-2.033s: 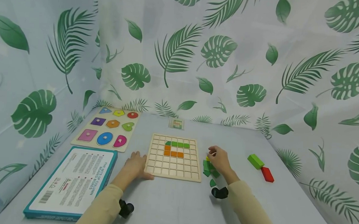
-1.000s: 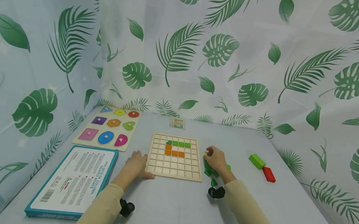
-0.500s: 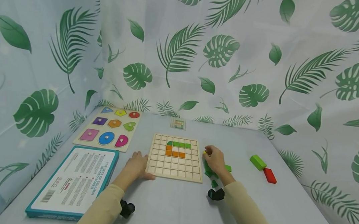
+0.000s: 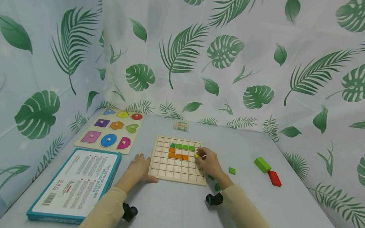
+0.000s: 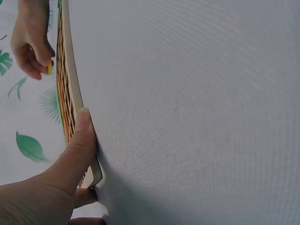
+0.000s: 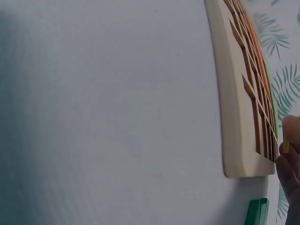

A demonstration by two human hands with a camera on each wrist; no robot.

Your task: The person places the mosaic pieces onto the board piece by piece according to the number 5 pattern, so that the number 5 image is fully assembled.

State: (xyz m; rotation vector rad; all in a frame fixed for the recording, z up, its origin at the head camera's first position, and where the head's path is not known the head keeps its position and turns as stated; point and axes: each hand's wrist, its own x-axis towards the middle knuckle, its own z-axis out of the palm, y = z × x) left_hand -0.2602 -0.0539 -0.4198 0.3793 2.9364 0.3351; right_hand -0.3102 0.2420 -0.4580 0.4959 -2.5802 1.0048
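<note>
A square wooden grid board (image 4: 173, 171) lies in the middle of the table. Green tiles (image 4: 184, 147) form a row in it, and orange tiles (image 4: 178, 156) sit below them. At the board's near left corner my left hand (image 4: 138, 168) holds it, thumb (image 5: 80, 140) against the front edge and fingers along the left side. Over the board's right edge, my right hand (image 4: 210, 161) pinches a small yellow tile (image 5: 49, 69) between thumb and fingers. Loose dark green pieces (image 4: 217, 187) lie under the right wrist, partly hidden. Farther right is a single green tile (image 4: 232, 170).
A shape puzzle board (image 4: 87, 144) and a blue-edged box (image 4: 72, 184) occupy the left side. Behind the grid board lies a small pattern card (image 4: 181, 125). A green block (image 4: 262, 164) and a red block (image 4: 274, 178) touch at the right. Leaf-print cloth rises behind.
My right hand has picked up the yellow tile from beside the green pieces and carried it left over the board's edge. The left hand stays at the corner.
</note>
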